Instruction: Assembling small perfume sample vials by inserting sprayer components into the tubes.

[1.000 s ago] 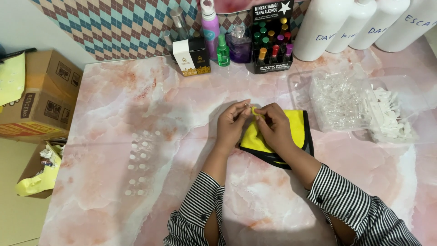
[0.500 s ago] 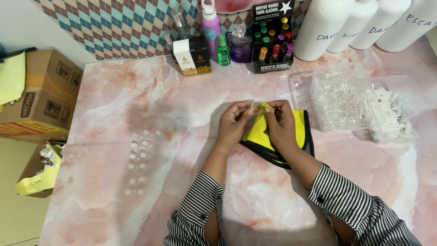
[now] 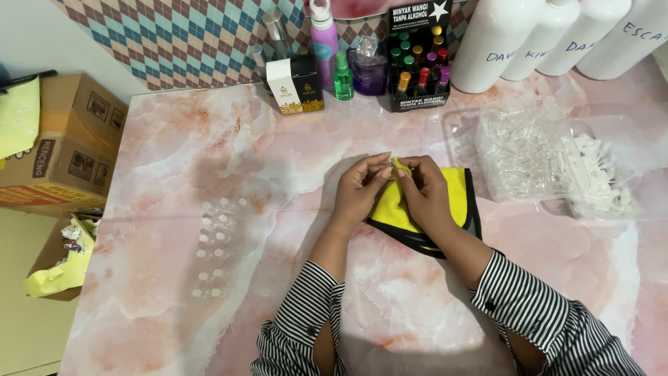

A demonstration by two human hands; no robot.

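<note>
Right at the centre of the marble tabletop [image 3: 174,139], the left hand [image 3: 360,189] and the right hand [image 3: 424,191] meet fingertip to fingertip, both pinching a small clear vial [image 3: 394,167] wrapped in a corner of the yellow cloth [image 3: 456,198]; the vial is mostly hidden by fingers and fabric. Under the right hand the rest of the cloth lies flat, its dark border running out toward the person's striped sleeve [image 3: 518,299]. Just right of the grip stands a clear tub of small transparent pieces [image 3: 522,157], with a tub of white caps [image 3: 598,177] touching its far side, so that flank is crowded. Left of the grip the marble is open as far as a few rows of tiny clear vials [image 3: 217,247], well apart from the hands. Beyond the grip, along the back edge, stand a black rack of little coloured bottles [image 3: 419,66], a green bottle [image 3: 343,76], a small box [image 3: 296,85] and large white bottles [image 3: 536,38]. Past the table's left edge sit cardboard boxes [image 3: 66,146].
</note>
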